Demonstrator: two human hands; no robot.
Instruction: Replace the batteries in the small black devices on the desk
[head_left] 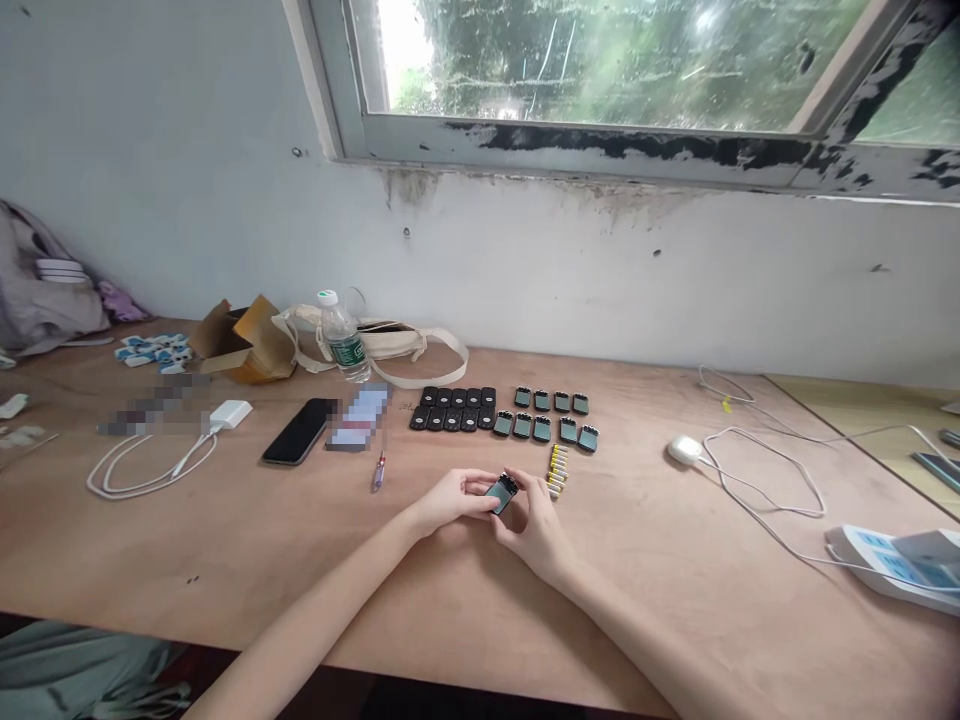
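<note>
Between my two hands, above the table, is a small dark device with a grey-green screen point(501, 492). My left hand point(455, 498) grips it from the left, thumb on its face. My right hand point(536, 515) has its fingers on the device's top and right edge. Just right of my right hand lies a row of yellow and silver batteries point(557, 470). Beyond my hands, several similar screen devices point(523, 425) are laid out in two rows. Left of those, black covers point(454, 410) sit side by side in two rows.
On the left are a screwdriver point(379, 472), a black phone point(300, 432), a white charger point(230, 414) with cable, a water bottle point(346, 345), an opened cardboard box point(247, 340) and a cream bag point(390, 342). A white plug point(684, 450), cables and a power strip point(892, 565) lie right.
</note>
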